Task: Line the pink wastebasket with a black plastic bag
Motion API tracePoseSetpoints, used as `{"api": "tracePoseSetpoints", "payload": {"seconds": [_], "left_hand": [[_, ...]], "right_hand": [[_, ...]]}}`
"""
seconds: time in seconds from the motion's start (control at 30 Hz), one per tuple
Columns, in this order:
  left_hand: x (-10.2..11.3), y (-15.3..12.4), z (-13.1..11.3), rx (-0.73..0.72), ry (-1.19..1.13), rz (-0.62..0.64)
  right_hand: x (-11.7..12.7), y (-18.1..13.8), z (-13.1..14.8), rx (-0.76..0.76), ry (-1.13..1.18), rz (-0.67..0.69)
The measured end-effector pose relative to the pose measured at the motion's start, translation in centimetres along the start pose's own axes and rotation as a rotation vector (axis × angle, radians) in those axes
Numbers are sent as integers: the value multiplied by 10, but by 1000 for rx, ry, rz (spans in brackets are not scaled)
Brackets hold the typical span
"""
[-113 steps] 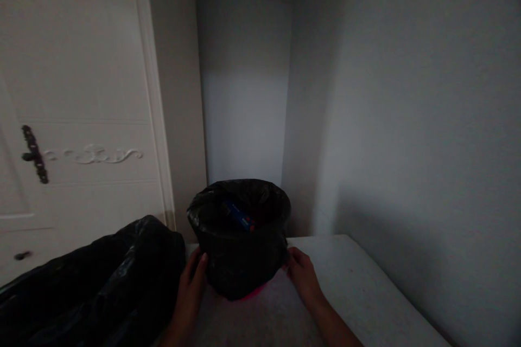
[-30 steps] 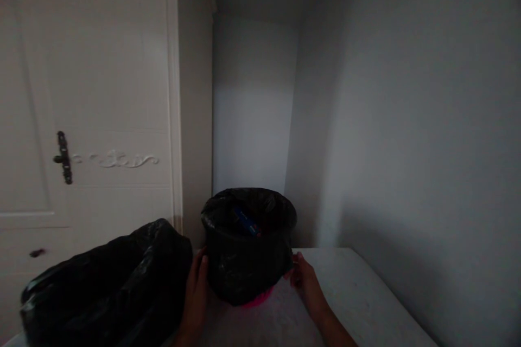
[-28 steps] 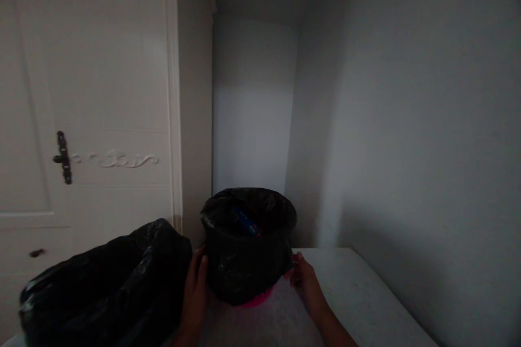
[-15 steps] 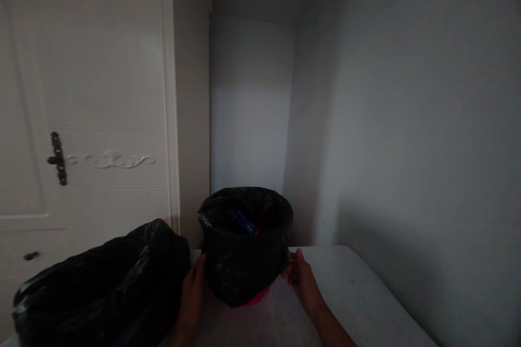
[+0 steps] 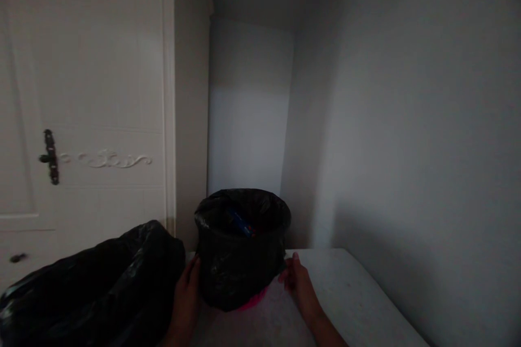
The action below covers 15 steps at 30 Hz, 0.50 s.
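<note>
A small pink bin (image 5: 254, 299) lined with a black plastic bag (image 5: 240, 260) stands on a pale table (image 5: 350, 303). A blue packet (image 5: 241, 223) shows inside its mouth. My left hand (image 5: 186, 293) lies flat against the bin's left side, fingers stretched upward. On the right side, my right hand (image 5: 296, 281) pinches the lower edge of the bag, fingers curled together. The room is dim.
A big, crumpled black bag (image 5: 93, 287) lies on the table at the left, touching my left forearm. Behind it is a white door (image 5: 81, 119) with a dark handle (image 5: 49, 156). Plain walls close in behind and to the right.
Both hands stay at the bin's sides throughout. The bin has drifted slightly left in view as my head turned, and the bag's lower edge now shows a little more pink.
</note>
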<state>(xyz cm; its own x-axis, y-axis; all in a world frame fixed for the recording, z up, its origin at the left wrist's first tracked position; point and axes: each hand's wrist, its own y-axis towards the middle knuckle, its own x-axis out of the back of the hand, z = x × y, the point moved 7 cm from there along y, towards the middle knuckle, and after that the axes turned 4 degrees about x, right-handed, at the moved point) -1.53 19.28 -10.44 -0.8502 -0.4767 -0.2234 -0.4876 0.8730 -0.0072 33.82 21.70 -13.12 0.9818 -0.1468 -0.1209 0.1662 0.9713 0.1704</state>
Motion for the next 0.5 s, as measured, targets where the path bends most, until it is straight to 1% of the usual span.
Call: {"api": "tracePoseSetpoints", "payload": {"seconds": [0.1,0.27,0.5], "left_hand": [[-1,-2,-4,-19,15,2],[0,0,2,-5,-36,5],[0,-1,-2,-32,-19,-2]], "right_hand": [[0,-1,2,8,-5,-22],[-1,-2,1,0,16,-51],[-4,-5,6,-6,-17,-14]]}}
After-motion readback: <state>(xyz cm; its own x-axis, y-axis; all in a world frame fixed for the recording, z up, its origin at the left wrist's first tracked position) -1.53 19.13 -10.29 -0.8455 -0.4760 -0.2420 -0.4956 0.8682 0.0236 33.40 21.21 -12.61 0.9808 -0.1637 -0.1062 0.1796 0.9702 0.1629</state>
